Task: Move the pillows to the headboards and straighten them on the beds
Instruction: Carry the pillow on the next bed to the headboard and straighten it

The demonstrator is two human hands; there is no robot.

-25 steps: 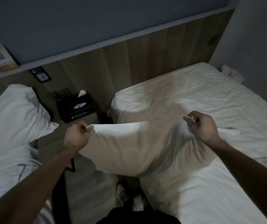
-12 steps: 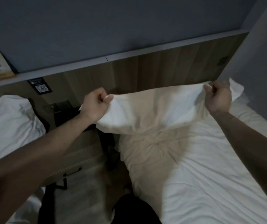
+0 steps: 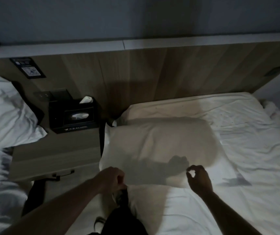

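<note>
A white pillow point(image 3: 159, 146) lies flat on the right bed point(image 3: 237, 167), lengthwise along the wooden headboard point(image 3: 169, 73), with a strip of bare sheet between the two. My left hand point(image 3: 113, 178) has its fingers curled on the pillow's near left corner. Over the near right corner hovers my right hand point(image 3: 199, 179), fingers loosely curled and holding nothing. A second white pillow point(image 3: 5, 112) rests on the left bed against the headboard.
A nightstand point(image 3: 56, 155) stands between the beds with a black tissue box point(image 3: 73, 116) on it. A crumpled white cloth point(image 3: 275, 114) lies at the right bed's far corner. My legs and shoes stand in the gap between the beds.
The pillow, held up in the air by both hands before, now lies on the right bed near the headboard. My right hand has let go and both hands have drawn back to its near edge.
</note>
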